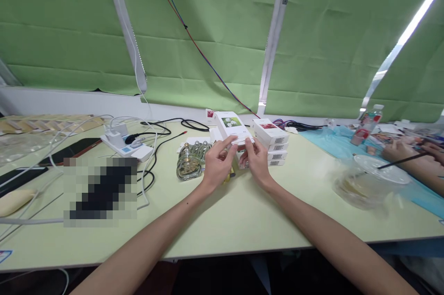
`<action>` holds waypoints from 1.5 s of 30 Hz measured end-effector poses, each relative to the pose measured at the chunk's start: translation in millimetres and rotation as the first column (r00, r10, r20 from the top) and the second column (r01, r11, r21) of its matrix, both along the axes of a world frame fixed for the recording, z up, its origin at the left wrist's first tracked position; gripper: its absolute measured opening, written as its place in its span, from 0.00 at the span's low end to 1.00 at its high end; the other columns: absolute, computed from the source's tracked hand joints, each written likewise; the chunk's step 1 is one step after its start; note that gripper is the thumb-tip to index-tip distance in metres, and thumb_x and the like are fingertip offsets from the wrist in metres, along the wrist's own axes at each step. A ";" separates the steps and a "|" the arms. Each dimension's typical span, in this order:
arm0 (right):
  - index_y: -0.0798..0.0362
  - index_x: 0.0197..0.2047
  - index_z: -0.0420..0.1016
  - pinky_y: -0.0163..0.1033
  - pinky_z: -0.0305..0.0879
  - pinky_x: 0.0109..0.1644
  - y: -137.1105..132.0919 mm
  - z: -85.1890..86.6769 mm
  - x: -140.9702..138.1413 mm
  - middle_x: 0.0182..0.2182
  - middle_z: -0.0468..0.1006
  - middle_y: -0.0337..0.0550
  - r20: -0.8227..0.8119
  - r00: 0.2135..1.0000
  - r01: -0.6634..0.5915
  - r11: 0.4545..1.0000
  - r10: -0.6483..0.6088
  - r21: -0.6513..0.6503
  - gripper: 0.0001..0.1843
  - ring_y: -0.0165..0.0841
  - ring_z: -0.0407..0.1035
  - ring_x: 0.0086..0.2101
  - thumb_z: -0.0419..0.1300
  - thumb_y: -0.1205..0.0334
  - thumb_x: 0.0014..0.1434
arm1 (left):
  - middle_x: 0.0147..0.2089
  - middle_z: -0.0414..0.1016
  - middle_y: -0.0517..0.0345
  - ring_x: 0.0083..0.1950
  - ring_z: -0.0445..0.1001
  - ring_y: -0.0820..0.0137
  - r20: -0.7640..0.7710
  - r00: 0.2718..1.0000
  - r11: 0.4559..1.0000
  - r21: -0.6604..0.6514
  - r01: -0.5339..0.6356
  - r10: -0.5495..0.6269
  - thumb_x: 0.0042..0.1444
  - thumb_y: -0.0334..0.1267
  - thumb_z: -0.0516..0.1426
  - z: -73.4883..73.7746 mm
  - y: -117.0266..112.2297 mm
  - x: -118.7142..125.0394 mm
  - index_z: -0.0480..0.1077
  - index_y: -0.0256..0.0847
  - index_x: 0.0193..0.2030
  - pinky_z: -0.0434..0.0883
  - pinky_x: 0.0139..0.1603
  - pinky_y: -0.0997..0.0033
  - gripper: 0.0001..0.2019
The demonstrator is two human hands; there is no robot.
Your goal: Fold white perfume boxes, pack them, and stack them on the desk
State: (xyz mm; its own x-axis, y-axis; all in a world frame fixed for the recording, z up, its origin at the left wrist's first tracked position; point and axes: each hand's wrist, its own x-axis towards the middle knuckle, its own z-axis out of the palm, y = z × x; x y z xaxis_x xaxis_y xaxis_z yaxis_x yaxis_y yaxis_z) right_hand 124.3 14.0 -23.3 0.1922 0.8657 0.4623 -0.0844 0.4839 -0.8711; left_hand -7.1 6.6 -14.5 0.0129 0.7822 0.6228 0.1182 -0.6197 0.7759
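A white box [227, 122] with a picture of white flowers and green leaves is tilted up between my hands. My left hand [219, 161] grips its lower left part, fingers bent over the near end. On the right side, my right hand [255, 160] presses the same end with thumb and fingers. Just right of it stands a stack of white boxes [272, 135]; the top one carries a red flower picture, and barcodes show on the ends. Left of my left hand are several clear glass bottles [190, 161] with gold-coloured parts. My fingers partly cover the box's near end.
A white power strip [130, 146] with plugs and cables lies to the left, near dark phones [74, 150]. At right stand a clear plastic cup [367, 184] with a straw and a bottle [368, 125]. Another person's hands [402, 156] are above a blue sheet [326, 146].
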 end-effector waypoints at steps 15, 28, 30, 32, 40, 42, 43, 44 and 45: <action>0.51 0.39 0.71 0.32 0.61 0.15 1.3 -0.7 0.2 0.26 0.77 0.36 0.002 1.000 -0.006 1.000 0.006 -0.023 0.24 0.26 0.66 0.14 0.59 0.37 0.61 | 0.42 0.74 0.55 0.21 0.59 0.83 -0.010 1.000 1.000 -0.014 0.005 -0.005 0.62 0.51 0.59 -2.5 1.9 -1.3 0.77 0.42 0.54 0.61 0.21 0.78 0.19; 0.51 0.40 0.71 0.32 0.61 0.15 0.6 -1.0 0.6 0.25 0.77 0.36 0.008 1.000 -0.016 0.999 0.016 -0.051 0.26 0.27 0.66 0.14 0.58 0.34 0.60 | 0.43 0.76 0.54 0.21 0.61 0.83 -0.018 1.000 1.000 -0.014 -0.008 0.008 0.62 0.50 0.59 -0.9 1.5 -0.6 0.77 0.41 0.53 0.63 0.22 0.78 0.19; 0.51 0.39 0.71 0.32 0.61 0.15 1.4 -1.9 0.9 0.25 0.77 0.36 0.005 1.000 -0.019 0.998 0.019 -0.051 0.26 0.26 0.66 0.14 0.58 0.35 0.60 | 0.44 0.76 0.54 0.21 0.61 0.83 -0.015 1.000 1.000 -0.017 -0.007 0.007 0.62 0.50 0.59 -0.3 0.6 -0.3 0.77 0.41 0.53 0.63 0.22 0.78 0.19; 0.51 0.39 0.71 0.32 0.61 0.15 1.9 -2.6 1.1 0.25 0.77 0.36 0.002 1.000 -0.022 0.999 0.023 -0.048 0.25 0.26 0.67 0.14 0.58 0.35 0.60 | 0.44 0.76 0.54 0.21 0.60 0.83 -0.013 1.000 1.000 -0.020 -0.007 0.007 0.62 0.50 0.59 0.3 -0.3 -0.1 0.77 0.41 0.53 0.63 0.21 0.78 0.19; 0.51 0.43 0.73 0.32 0.61 0.16 0.8 -2.3 1.8 0.27 0.78 0.36 -0.012 1.000 -0.023 0.999 0.023 -0.027 0.24 0.26 0.66 0.15 0.59 0.38 0.60 | 0.45 0.78 0.53 0.22 0.62 0.81 -0.004 1.000 1.000 -0.022 0.013 -0.013 0.62 0.50 0.59 2.2 -1.1 -0.3 0.77 0.39 0.51 0.64 0.22 0.79 0.19; 0.51 0.44 0.73 0.32 0.61 0.16 0.3 -2.2 1.9 0.27 0.77 0.36 -0.012 1.000 -0.019 1.000 0.018 -0.024 0.23 0.26 0.66 0.15 0.60 0.39 0.61 | 0.46 0.79 0.52 0.22 0.61 0.82 -0.003 1.000 0.999 -0.031 0.016 -0.017 0.62 0.50 0.59 2.6 -1.1 -0.3 0.77 0.39 0.52 0.64 0.21 0.79 0.19; 0.51 0.45 0.73 0.32 0.61 0.16 0.0 -2.1 1.8 0.27 0.77 0.36 -0.011 1.000 -0.017 1.000 0.016 -0.023 0.23 0.26 0.66 0.15 0.60 0.39 0.61 | 0.45 0.79 0.52 0.21 0.61 0.82 -0.003 1.000 0.999 -0.037 0.018 -0.018 0.62 0.50 0.59 2.7 -1.1 -0.4 0.77 0.39 0.52 0.64 0.21 0.79 0.19; 0.51 0.45 0.74 0.32 0.61 0.16 -0.2 -2.0 1.8 0.27 0.77 0.36 -0.012 1.000 -0.014 1.000 0.014 -0.023 0.23 0.26 0.66 0.14 0.60 0.39 0.61 | 0.44 0.79 0.53 0.21 0.61 0.82 -0.004 1.000 0.999 -0.043 0.019 -0.019 0.62 0.50 0.59 2.8 -1.1 -0.5 0.77 0.39 0.52 0.64 0.21 0.79 0.19; 0.51 0.46 0.74 0.32 0.61 0.16 -0.5 -1.7 1.7 0.27 0.76 0.36 -0.012 1.000 -0.011 1.000 0.011 -0.023 0.23 0.26 0.66 0.14 0.60 0.40 0.61 | 0.43 0.79 0.53 0.21 0.61 0.81 -0.005 1.000 0.999 -0.048 0.020 -0.020 0.62 0.50 0.59 2.9 -1.1 -0.6 0.77 0.39 0.52 0.64 0.21 0.79 0.19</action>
